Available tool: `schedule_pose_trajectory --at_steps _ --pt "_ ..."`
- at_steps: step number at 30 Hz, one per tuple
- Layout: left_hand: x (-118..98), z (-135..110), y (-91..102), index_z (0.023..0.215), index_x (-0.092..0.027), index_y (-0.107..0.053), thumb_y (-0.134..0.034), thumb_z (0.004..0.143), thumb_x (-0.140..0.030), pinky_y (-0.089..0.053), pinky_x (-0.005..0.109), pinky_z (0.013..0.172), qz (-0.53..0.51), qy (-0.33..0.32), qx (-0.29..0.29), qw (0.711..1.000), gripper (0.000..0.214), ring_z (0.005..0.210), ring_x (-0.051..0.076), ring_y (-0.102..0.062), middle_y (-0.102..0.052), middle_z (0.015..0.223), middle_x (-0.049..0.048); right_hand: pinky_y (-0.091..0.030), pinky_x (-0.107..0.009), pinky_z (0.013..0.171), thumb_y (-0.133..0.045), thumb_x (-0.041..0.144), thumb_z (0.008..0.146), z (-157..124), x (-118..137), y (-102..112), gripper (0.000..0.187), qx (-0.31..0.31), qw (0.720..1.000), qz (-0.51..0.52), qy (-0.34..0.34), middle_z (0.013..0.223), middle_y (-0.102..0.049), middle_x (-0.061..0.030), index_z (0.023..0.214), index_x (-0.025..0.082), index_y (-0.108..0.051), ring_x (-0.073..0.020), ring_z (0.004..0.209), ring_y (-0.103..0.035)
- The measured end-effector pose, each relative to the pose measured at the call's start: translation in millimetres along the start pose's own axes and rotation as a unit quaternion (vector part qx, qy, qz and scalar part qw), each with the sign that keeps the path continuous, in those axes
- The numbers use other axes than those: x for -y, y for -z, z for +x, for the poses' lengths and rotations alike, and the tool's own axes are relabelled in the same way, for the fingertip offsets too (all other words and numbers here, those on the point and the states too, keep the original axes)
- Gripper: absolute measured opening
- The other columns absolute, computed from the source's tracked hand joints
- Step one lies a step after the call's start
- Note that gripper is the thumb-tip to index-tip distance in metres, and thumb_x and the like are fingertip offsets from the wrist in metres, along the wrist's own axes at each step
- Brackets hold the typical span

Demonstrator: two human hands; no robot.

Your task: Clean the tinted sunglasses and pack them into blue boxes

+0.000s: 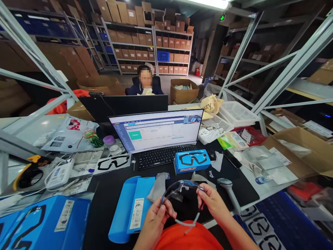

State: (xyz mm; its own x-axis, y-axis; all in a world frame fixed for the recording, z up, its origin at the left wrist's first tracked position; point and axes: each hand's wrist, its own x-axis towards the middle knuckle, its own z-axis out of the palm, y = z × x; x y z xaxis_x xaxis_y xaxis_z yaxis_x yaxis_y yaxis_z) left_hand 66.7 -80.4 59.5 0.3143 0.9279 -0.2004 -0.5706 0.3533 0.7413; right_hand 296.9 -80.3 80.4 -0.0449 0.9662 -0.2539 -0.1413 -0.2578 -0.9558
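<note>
My left hand (156,217) and my right hand (210,203) both pinch a pair of clear safety goggles (179,187) with blue-tinted edges, held just above the black desk mat (109,198). The left hand grips the left end, the right hand the right end, and one temple arm hangs down toward my orange shirt. An open blue box (130,208) with a white label lies left of my hands. A closed blue goggle box (191,160) rests beyond the goggles, in front of the keyboard (161,156).
A monitor (156,130) stands behind the keyboard. A grey barcode scanner (229,189) and a mouse (212,154) lie to the right. Blue boxes (44,222) fill the near left. White baskets (234,113), papers and a cardboard carton (304,149) sit right. A person sits behind the monitor.
</note>
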Motion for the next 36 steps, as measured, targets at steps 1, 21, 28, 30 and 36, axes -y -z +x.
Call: schedule_pose_trajectory --at_steps 1,21,28,30,36 --pt "-1 0 3.0 0.088 -0.018 -0.067 -0.077 0.080 -0.049 -0.052 0.027 0.066 0.012 -0.001 0.008 1.000 0.034 0.059 0.012 -0.060 -0.060 0.064 -0.0016 -0.034 -0.018 0.044 -0.070 0.064 0.078 1 3 4 0.048 0.017 1.000 -0.022 0.012 0.047 -0.050 0.0081 0.080 0.018 -0.058 -0.0071 0.040 -0.044" --pt "-43 -4 19.3 0.092 -0.020 -0.070 -0.089 0.052 -0.039 -0.040 0.024 0.044 0.302 -0.060 -0.091 0.947 0.048 0.040 0.010 -0.045 -0.050 0.044 -0.0076 -0.042 -0.027 0.066 -0.059 0.034 0.097 -15 63 7 0.019 0.120 0.887 -0.343 0.286 0.072 -0.070 -0.0018 0.098 0.021 -0.073 -0.0167 0.068 -0.060" --pt "-56 -2 9.9 0.125 -0.028 -0.068 -0.087 0.049 -0.023 -0.049 0.048 0.103 0.469 -0.053 0.015 0.882 0.079 0.116 0.038 -0.064 -0.073 0.120 0.0103 -0.042 -0.028 0.070 -0.050 0.027 0.101 -13 73 5 0.022 0.140 0.862 -0.370 0.317 0.077 -0.074 -0.0025 0.099 0.021 -0.071 -0.0175 0.073 -0.063" --pt "-60 -5 10.6 0.137 -0.031 -0.060 -0.086 0.048 -0.016 -0.038 0.053 0.114 0.487 -0.025 0.056 0.871 0.094 0.137 0.041 -0.047 -0.057 0.144 0.0095 -0.043 -0.027 0.071 -0.050 0.028 0.102 -11 71 5 0.022 0.132 0.860 -0.381 0.312 0.079 -0.075 -0.0025 0.101 0.021 -0.071 -0.0173 0.075 -0.064" --pt "-60 -9 -4.6 0.134 -0.030 -0.063 -0.084 0.058 -0.025 -0.038 0.053 0.114 0.494 -0.006 0.040 0.868 0.079 0.135 0.040 -0.049 -0.059 0.142 0.0092 -0.042 -0.027 0.067 -0.049 0.035 0.102 -8 61 7 0.026 0.123 0.842 -0.440 0.286 0.083 -0.073 -0.0047 0.104 0.020 -0.071 -0.0175 0.075 -0.064"
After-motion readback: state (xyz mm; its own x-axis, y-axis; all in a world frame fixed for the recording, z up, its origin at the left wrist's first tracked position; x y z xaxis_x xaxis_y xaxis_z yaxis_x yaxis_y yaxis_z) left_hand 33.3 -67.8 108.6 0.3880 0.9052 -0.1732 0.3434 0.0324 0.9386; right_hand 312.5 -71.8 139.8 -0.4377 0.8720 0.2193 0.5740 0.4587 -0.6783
